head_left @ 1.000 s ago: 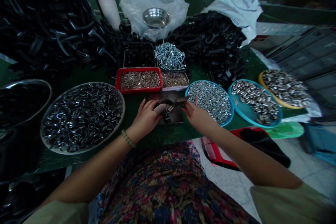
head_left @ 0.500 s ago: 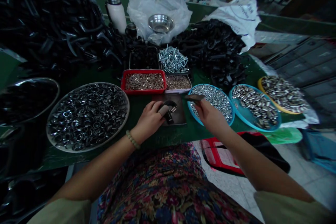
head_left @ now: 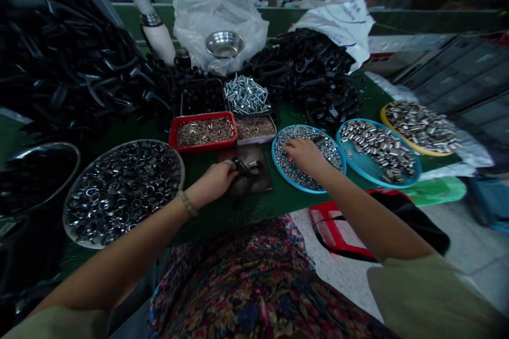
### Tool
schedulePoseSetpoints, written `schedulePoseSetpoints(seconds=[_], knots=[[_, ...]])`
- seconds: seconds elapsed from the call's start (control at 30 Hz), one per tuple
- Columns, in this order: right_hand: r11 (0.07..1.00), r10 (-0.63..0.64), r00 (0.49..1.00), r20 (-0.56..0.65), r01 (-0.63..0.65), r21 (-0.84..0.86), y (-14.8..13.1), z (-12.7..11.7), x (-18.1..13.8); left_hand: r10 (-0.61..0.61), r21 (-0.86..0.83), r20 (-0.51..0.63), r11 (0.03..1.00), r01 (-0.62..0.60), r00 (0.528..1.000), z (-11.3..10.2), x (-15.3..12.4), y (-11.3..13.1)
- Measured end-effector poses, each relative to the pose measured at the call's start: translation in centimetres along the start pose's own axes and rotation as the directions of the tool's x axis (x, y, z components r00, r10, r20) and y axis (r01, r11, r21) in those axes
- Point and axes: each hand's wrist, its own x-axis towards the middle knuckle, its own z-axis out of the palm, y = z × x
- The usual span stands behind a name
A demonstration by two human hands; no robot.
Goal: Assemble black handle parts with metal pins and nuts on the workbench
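While the left hand [head_left: 217, 180] stays closed around a curved black part [head_left: 243, 168] over the metal plate [head_left: 263, 184], the right hand [head_left: 305, 154] has moved. Half a second ago it was at the near-left side of the round blue tray [head_left: 310, 190], a dark flat piece in its fingers; now it is well over that tray, fingertips down among small shiny pieces [head_left: 289, 174]. Dark piece [head_left: 318, 139] shows just beyond the knuckles; cannot tell whether right hand grasps anything. Black part sits turned compared with before, silver cylinder [head_left: 253, 163] toward the right.
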Motion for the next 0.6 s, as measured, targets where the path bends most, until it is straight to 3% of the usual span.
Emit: schedulePoseSetpoints(seconds=[0.1, 0.2, 0.33, 0.43, 0.5, 0.6], knots=[[0.997, -0.011, 1.000, -0.025, 0.013, 0.074, -0.1, 0.0, 2.6, 0.028, 0.198, -0.087, 0.980, -0.010, 0.996, 1.0, -0.5, -0.4], [0.986, 0.007, 0.996, -0.088, 0.008, 0.167, -0.7, -0.5, 6.6, 0.082, 0.308, -0.119, 0.950, -0.041, 0.989, 0.2, 1.0, 0.0], [0.994, 0.019, 1.000, -0.016, -0.017, 0.105, -2.1, -0.9, 12.1, 0.118, 0.432, -0.313, 0.902, 0.030, 0.942, -2.5, 8.3, 1.3], [0.998, 0.031, 0.999, 0.011, -0.032, 0.058, -2.8, -0.6, 13.9, 0.131, 0.466, -0.321, 0.884, 0.036, 0.938, -3.3, 13.9, 2.0], [0.998, 0.030, 1.000, -0.004, -0.029, 0.052, -2.7, -0.3, 14.0, 0.131, 0.466, -0.306, 0.884, 0.029, 0.943, -3.1, 16.0, 2.2], [0.996, 0.052, 0.998, -0.028, -0.049, 0.072, -2.2, 0.2, 13.8, 0.143, 0.462, -0.291, 0.887, 0.008, 0.946, -2.3, 16.8, 2.0]])
